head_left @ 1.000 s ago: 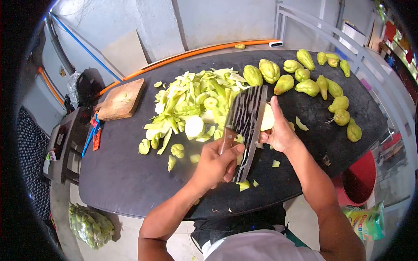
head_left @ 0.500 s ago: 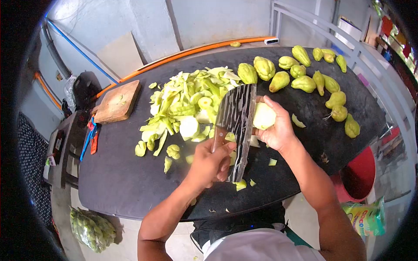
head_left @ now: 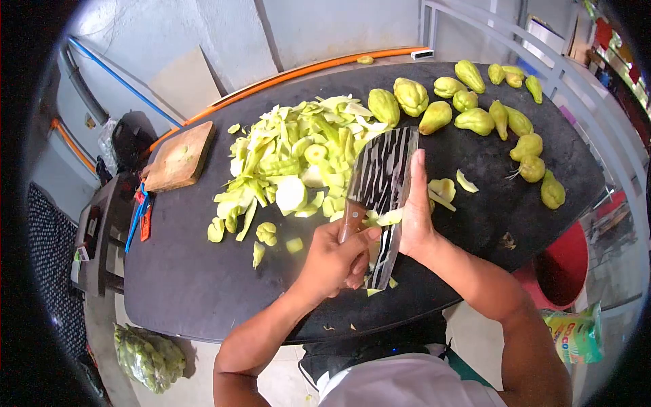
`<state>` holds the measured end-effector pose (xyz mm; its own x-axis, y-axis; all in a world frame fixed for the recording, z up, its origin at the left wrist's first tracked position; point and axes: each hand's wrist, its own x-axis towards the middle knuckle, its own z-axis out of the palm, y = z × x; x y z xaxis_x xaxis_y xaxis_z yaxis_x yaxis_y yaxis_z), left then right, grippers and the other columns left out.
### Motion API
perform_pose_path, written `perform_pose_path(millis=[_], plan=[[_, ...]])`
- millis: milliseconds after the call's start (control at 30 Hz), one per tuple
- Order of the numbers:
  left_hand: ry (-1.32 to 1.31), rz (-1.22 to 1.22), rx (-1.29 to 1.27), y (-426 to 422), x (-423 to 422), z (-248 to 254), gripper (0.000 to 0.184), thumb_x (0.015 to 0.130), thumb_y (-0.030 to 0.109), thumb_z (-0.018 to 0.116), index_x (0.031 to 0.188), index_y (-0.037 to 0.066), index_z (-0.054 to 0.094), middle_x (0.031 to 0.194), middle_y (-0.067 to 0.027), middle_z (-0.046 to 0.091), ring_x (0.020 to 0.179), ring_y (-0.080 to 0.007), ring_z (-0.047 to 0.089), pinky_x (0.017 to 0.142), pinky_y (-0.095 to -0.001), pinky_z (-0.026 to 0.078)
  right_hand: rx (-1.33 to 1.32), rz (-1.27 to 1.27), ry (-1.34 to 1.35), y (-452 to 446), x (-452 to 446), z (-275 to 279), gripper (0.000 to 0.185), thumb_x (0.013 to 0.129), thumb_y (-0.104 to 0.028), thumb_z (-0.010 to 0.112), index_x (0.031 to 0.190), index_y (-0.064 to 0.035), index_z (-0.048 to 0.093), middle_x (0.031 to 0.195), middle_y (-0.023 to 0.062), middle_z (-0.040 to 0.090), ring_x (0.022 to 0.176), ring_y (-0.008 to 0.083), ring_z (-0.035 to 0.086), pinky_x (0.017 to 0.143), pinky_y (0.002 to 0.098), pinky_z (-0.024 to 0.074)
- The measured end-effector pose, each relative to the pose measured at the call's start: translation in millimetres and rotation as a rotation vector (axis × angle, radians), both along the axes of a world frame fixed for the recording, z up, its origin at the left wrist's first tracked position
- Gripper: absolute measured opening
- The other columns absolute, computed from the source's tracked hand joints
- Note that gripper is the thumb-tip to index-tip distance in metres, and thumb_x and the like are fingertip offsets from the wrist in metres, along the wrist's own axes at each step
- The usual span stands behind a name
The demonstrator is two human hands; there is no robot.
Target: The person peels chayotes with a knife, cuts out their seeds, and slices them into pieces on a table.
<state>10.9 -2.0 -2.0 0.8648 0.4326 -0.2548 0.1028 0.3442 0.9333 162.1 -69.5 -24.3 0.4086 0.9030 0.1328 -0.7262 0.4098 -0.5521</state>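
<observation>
My left hand [head_left: 337, 258] is closed round a cleaver, near the base of its brown wooden handle [head_left: 352, 222]. The cleaver's broad blade [head_left: 384, 169] stands upright, with black and white streaks across it. Close against the blade's right side is my right hand [head_left: 418, 214], thumb pointing up and fingers mostly hidden behind the blade. A pale green bit of the peeled chayote [head_left: 390, 218] shows beside that palm; the blade covers the rest. Behind the cleaver lies a heap of chayote peelings and pieces [head_left: 291, 152], with a pale peeled chunk [head_left: 291, 195] at its front.
Several whole chayotes [head_left: 475, 121] lie on the dark table [head_left: 196, 285], back and right. A wooden chopping board [head_left: 180, 157] rests at the left edge. Peel slices [head_left: 442, 192] lie right of my right hand. A red bin [head_left: 559, 268] and a bag of greens [head_left: 149, 359] are below.
The cleaver and my left hand have shifted slightly right. The peeled chayote, plainly visible in my right hand before, is now mostly hidden behind the blade, and that hand has turned thumb-up.
</observation>
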Motion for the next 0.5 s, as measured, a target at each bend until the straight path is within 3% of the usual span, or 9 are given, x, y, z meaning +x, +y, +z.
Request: perform_pose_path(millis=[133, 233, 267, 333, 433, 500], plan=[[0.024, -0.008, 0.127, 4, -1, 12, 0.023, 0.095, 0.023, 0.070, 0.089, 0.003, 0.061, 0.050, -0.0007, 0.049, 0.037, -0.0106, 0.044, 0.036, -0.0272, 0.032, -0.012, -0.065, 0.007, 4, -2, 7, 0.077, 0.095, -0.075, 0.039, 0.127, -0.0081, 0.057, 0.111, 0.0063, 0.069, 0.095, 0.0193, 0.069, 0.090, 0.0378, 0.0555], [-0.021, 0.130, 0.312, 13, -6, 13, 0.022, 0.096, 0.021, 0.069, 0.097, -0.001, 0.063, 0.051, -0.0008, 0.050, 0.038, -0.0092, 0.044, 0.037, -0.0265, 0.033, -0.092, -0.102, 0.003, 4, 14, 11, 0.075, 0.093, -0.077, 0.042, 0.125, -0.0109, 0.058, 0.117, 0.0061, 0.067, 0.105, 0.0224, 0.067, 0.091, 0.0429, 0.0548], [-0.035, 0.162, 0.405, 16, -7, 14, 0.020, 0.096, 0.017, 0.067, 0.096, -0.001, 0.061, 0.050, -0.0019, 0.049, 0.035, -0.0102, 0.042, 0.035, -0.0273, 0.033, -0.190, -0.131, -0.055, -1, 22, 2, 0.056, 0.094, -0.055, 0.063, 0.126, -0.0097, 0.057, 0.107, 0.0041, 0.068, 0.095, 0.0188, 0.069, 0.080, 0.0408, 0.0586], [-0.030, 0.156, 0.371, 16, -7, 16, 0.019, 0.096, 0.015, 0.066, 0.097, -0.003, 0.061, 0.051, -0.0012, 0.049, 0.035, -0.0097, 0.041, 0.035, -0.0269, 0.032, -0.183, -0.181, -0.345, -6, 29, 4, 0.049, 0.084, -0.027, 0.082, 0.122, -0.0079, 0.058, 0.102, 0.0026, 0.066, 0.093, 0.0154, 0.067, 0.076, 0.0377, 0.0583], [-0.056, 0.209, 0.383, 16, -8, 18, 0.018, 0.096, 0.014, 0.065, 0.098, -0.003, 0.061, 0.051, -0.0002, 0.049, 0.036, -0.0087, 0.040, 0.036, -0.0261, 0.031, -0.217, -0.262, -0.599, -7, 32, 7, 0.047, 0.080, -0.004, 0.080, 0.121, -0.0063, 0.057, 0.102, 0.0026, 0.063, 0.090, 0.0142, 0.064, 0.071, 0.0307, 0.0551], [-0.111, 0.318, 0.484, 17, -7, 20, 0.018, 0.096, 0.014, 0.065, 0.099, -0.003, 0.061, 0.052, 0.0005, 0.049, 0.036, -0.0081, 0.040, 0.036, -0.0258, 0.030, -0.247, -0.402, -0.791, -2, 45, 3, 0.051, 0.077, 0.002, 0.081, 0.121, -0.0066, 0.058, 0.101, 0.0021, 0.062, 0.090, 0.0141, 0.064, 0.070, 0.0310, 0.0549]])
